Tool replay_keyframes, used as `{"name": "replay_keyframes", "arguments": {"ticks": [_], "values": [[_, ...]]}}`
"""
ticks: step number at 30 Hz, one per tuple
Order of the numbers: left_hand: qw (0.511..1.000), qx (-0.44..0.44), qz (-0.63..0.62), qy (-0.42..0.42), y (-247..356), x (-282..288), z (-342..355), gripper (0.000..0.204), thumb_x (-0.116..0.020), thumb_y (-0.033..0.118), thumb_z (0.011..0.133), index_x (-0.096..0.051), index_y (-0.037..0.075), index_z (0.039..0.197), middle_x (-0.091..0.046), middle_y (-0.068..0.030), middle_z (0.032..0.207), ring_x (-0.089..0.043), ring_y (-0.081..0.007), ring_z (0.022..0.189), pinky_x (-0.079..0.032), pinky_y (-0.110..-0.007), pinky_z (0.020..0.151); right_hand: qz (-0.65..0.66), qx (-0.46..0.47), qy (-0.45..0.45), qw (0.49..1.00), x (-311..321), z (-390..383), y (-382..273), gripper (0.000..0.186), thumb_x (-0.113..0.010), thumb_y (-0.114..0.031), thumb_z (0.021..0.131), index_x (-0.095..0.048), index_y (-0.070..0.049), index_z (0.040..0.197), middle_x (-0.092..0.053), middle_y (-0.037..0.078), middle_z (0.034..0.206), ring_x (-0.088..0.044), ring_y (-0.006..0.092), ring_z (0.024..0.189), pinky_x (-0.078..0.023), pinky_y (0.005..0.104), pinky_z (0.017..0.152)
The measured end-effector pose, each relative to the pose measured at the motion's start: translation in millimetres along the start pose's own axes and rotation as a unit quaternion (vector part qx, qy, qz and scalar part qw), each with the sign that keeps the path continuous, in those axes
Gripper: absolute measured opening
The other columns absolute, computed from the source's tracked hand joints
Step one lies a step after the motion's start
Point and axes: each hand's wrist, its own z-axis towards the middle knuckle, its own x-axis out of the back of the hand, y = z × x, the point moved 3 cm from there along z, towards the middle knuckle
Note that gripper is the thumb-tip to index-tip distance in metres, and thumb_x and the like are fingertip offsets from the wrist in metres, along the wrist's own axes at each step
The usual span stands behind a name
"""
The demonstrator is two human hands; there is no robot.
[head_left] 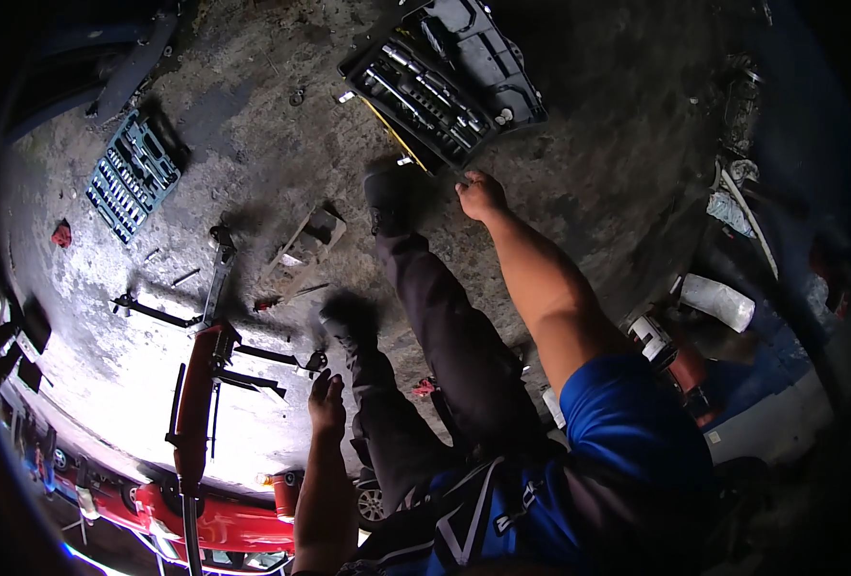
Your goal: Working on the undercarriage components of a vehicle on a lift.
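And here's the black tool case (491, 60) lying wide open, lid folded back, probably to keep its metal tools (401, 96) within easy reach, just beyond the right hand (483, 195), fingers loosely curled, thumb apart, nothing visible inside! The left hand (327, 407), fingers slightly apart and seemingly empty, hangs near one leg of the red stand (193, 422).

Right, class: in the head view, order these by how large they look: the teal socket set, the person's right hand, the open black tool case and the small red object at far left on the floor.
1. Open black tool case
2. Teal socket set
3. Right hand
4. Small red object
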Motion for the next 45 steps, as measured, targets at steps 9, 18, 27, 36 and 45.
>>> {"name": "replay_keyframes", "arguments": {"ticks": [9, 18, 27, 36, 45], "values": [[0.990, 0.069, 0.116, 0.043, -18.0, 31.9, 23.9, 0.053, -0.063, 0.026, 0.090, -0.048, 0.002, 0.135, -0.063, -0.0079, 0.100, -0.059, -0.0149, 0.086, -0.041, -0.027, 0.059, 0.015, -0.010, 0.003, 1.000, 2.2, 31.3, 2.8, 0.048, -0.062, -0.031, 0.087, -0.055, -0.005, 0.127, -0.057, 0.022, 0.125, -0.054, 0.0354, 0.119, -0.044, 0.0421, 0.101], [0.741, -0.219, 0.564, -0.291, -68.3, 26.8, 0.0, 0.025, -0.066, 0.022, 0.081, -0.069, 0.005, 0.099, -0.070, -0.0124, 0.097, -0.066, -0.0281, 0.096, -0.054, -0.042, 0.081, -0.087, 0.121, 0.114, 0.982, 26.0, 104.2, -22.9, 0.058, -0.059, -0.015, 0.085, -0.044, -0.017, 0.140, -0.045, 0.021, 0.135, -0.049, 0.0401, 0.122, -0.044, 0.0467, 0.100], [0.869, -0.074, 0.441, -0.211, -44.8, 16.0, -106.9, 0.039, -0.073, 0.036, 0.075, -0.069, 0.017, 0.109, -0.063, -0.0205, 0.106, -0.063, -0.0366, 0.098, -0.052, -0.045, 0.085, -0.135, 0.156, 0.103, 0.973, 8.5, 128.2, -42.3, 0.030, -0.063, -0.016, 0.083, -0.063, -0.009, 0.112, -0.060, 0.020, 0.110, -0.058, 0.0405, 0.105, -0.047, 0.0476, 0.090], [0.715, -0.305, 0.491, -0.393, -71.1, 27.3, -147.6, 0.020, -0.054, 0.020, 0.088, -0.069, 0.007, 0.085, -0.066, -0.0165, 0.089, -0.064, -0.0333, 0.088, -0.052, -0.040, 0.081, -0.023, 0.156, 0.104, 0.982, 8.4, 154.7, -17.2, 0.012, -0.065, -0.007, 0.074, -0.060, -0.003, 0.085, -0.066, 0.019, 0.078, -0.065, 0.0362, 0.076, -0.050, 0.0431, 0.071], [0.975, 0.134, -0.154, 0.081, -19.4, 112.2, -191.4, 0.020, -0.058, 0.013, 0.089, -0.066, -0.001, 0.100, -0.066, -0.0093, 0.085, -0.060, -0.0181, 0.076, -0.048, -0.032, 0.070, -0.089, 0.135, -0.023, 0.987, 1.4, 129.7, 0.8, 0.037, -0.066, -0.018, 0.084, -0.062, -0.003, 0.117, -0.064, 0.020, 0.116, -0.058, 0.0348, 0.114, -0.045, 0.0391, 0.098]]}}
